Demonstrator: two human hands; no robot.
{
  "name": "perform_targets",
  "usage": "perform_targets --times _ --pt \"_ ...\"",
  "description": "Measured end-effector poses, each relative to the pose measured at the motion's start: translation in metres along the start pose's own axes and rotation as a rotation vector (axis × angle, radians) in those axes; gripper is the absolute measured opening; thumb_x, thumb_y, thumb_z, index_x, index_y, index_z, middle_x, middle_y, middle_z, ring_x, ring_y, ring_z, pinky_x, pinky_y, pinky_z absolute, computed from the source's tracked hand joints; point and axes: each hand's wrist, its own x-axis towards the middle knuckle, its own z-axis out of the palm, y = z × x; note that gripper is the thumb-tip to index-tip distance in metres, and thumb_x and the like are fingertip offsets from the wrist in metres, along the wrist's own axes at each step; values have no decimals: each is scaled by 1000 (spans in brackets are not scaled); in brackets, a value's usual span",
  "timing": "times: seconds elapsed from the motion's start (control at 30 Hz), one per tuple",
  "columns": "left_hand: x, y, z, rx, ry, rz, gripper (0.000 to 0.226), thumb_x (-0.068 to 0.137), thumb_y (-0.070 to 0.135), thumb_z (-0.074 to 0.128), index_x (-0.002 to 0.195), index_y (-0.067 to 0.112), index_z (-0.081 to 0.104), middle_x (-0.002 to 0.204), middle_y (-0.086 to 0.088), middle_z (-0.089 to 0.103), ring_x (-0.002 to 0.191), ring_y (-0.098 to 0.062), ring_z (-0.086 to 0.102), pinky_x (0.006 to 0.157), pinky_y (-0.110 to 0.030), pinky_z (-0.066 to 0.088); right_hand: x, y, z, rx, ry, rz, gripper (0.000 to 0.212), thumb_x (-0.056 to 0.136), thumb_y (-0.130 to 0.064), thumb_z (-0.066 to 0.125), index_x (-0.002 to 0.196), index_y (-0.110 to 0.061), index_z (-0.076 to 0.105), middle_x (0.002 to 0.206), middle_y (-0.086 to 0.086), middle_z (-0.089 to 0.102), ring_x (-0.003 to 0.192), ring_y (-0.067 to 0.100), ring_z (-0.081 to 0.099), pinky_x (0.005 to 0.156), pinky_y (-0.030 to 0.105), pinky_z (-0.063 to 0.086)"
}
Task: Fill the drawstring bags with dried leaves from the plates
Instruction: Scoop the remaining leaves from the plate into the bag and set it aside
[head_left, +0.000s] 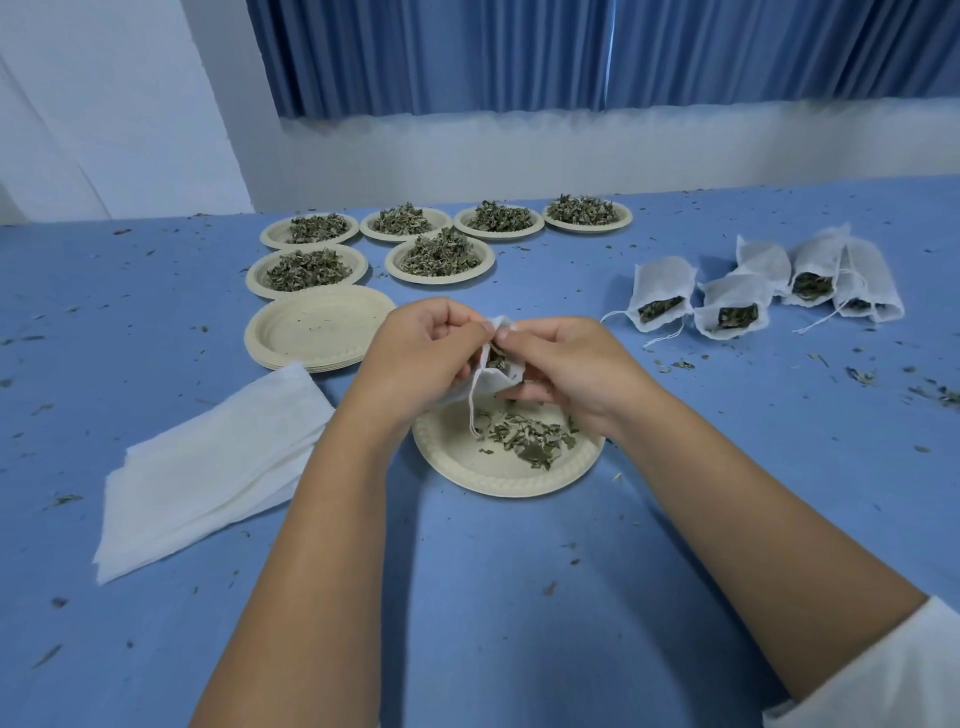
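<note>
The bench (519, 597) is covered in a plain blue surface, littered all over with crumbs and flakes of leaf, thickest towards the right edge. Behind it runs a low white wall (519, 150), with pleated blue curtains (519, 52) hanging above and a white panel at the far left.

Both hands meet over the near plate (467, 475), close together. The left hand (421, 348) pinches one lip of a small white drawstring bag (493, 382), holding it up just above the plate. The right hand (566, 364) has its fingers curled at the bag's mouth and seems to pinch the opposite lip, though the grip is hard to read among the leaves there. Dark leaf shows inside the open mouth, and the bag's string (471, 410) dangles down to the plate. A thin scatter of dried leaves (530, 441) lies on the right half of that plate.

To the left, a pile of flat white bags (208, 467) lies fanned on the bench. Beyond it sits a stack of empty plates (317, 327), and farther back six plates (255, 275) heaped with leaves stand in two rows. At the right, well apart from the hands, a cluster of filled bags (662, 291) lies on its side, mouths open towards the camera with leaf showing, strings trailing loose. A white sleeve (893, 675) covers the right upper arm at the lower corner.
</note>
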Motion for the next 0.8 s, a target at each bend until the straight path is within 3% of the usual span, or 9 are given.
perform_targets --times 0.07,0.17,0.37,0.47,0.6,0.7,0.8 --pt "0 1 1 14 0 15 13 91 15 64 79 16 68 51 10 58 43 -2 48 44 -12 39 -2 2 2 -55 27 -41 12 88 -17 71 88 -5 73 78 11 68 70 18 67 60 23 58" --pt "0 1 3 31 -31 32 12 91 16 65 80 15 68 51 8 57 44 -3 47 45 -13 40 -3 3 4 -99 88 -70 8 86 -8 70 79 -7 68 56 0 64 46 8 57 42 19 44" --pt "-3 1 6 68 -123 36 11 89 17 66 78 16 68 60 1 60 48 -5 48 53 -17 43 -1 11 7 -316 214 -104 23 83 -6 68 66 -16 56 42 -7 52 38 14 43 39 19 35" --pt "-1 -1 3 86 -70 42 11 91 17 64 81 16 67 55 8 59 47 -3 50 51 -15 43 -3 4 3 -264 124 -118 13 83 -10 73 75 -14 64 50 -3 62 50 19 53 50 28 43" --pt "2 -2 -3 63 17 34 14 92 18 63 79 20 67 50 13 57 45 -1 49 50 -17 45 -6 -9 -6 -189 -31 -67 17 81 -15 78 94 -7 72 74 1 71 63 9 64 56 19 54" --pt "3 -3 -5 41 51 11 13 92 19 63 80 21 68 51 14 58 45 0 50 57 -24 50 -5 -14 -13 -184 -20 -34 19 82 -16 77 99 -7 74 92 8 75 75 10 70 59 20 55" --pt "3 -3 -6 33 63 -5 12 92 19 63 81 21 68 52 14 60 45 0 51 55 -23 51 -4 -14 -14 -220 15 -54 12 86 -12 73 97 -7 75 97 13 74 76 9 70 59 21 56"
